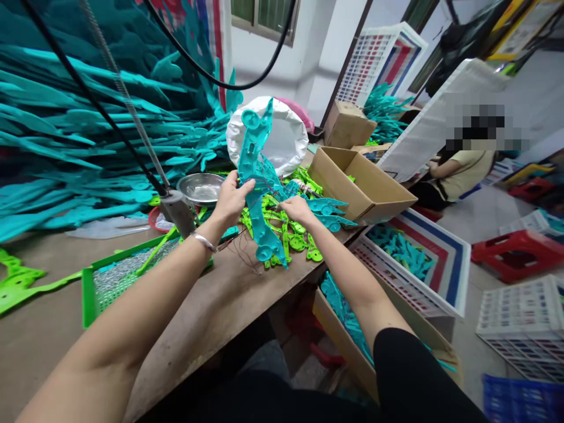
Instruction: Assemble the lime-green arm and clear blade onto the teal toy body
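at the centre of the frame, the left hand pinches the edge of a long teal moulded plastic frame, held nearly upright above the brown wooden counter, its lower end just over a heap of lime-green plastic parts. the right hand closes its fingers on a second teal plastic piece that lies flatter and points toward the open cardboard box at centre right; the two teal pieces appear to meet between the hands. thin wires trail from the pieces down to the counter. a round steel bowl sits just behind the left hand, beside a hanging tool on a coiled cable, and a green plastic tray of small metal parts lies at lower left. stacked teal mouldings fill the upper left. at right, another person in a yellow shirt sits on the floor. judging by the grip, keeping the upright frame steady and the wires clear of the joint would serve the work best.
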A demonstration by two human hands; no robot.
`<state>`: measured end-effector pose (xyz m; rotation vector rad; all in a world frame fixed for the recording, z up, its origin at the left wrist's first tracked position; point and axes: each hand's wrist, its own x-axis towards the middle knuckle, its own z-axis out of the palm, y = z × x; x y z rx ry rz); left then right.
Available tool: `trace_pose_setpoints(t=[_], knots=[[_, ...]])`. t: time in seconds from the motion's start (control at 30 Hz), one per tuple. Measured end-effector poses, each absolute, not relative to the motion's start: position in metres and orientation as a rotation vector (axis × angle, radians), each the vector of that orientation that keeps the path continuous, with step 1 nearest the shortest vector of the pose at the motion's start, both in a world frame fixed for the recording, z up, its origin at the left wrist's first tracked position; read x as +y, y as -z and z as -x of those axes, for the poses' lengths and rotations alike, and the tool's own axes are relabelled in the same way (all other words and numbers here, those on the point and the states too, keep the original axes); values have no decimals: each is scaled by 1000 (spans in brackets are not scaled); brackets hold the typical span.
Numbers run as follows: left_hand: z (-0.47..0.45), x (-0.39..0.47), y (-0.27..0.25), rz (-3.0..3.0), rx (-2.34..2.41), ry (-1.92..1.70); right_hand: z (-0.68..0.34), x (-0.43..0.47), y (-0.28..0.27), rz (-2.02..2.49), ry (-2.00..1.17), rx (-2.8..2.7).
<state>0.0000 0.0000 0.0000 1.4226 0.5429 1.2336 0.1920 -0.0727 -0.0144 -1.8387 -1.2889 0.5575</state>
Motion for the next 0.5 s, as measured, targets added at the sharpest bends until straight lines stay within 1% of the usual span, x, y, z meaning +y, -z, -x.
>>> trace_pose_setpoints(t=[0.17, 0.27, 0.43, 0.5], knots=[[-7, 5, -2, -1470, 626, -1236, -185, -69, 6, 1699, -583, -1399], [-10, 2, -8, -1408, 594, -1185, -186, -64, 12, 1714, -581, -1383], [1, -17, -28, -1355, 571, -1108, -218, -48, 20, 1787, -380, -1145], [15, -29, -37, -1355, 592, -992, -239, -40, 18, 1762, -304, -1003]])
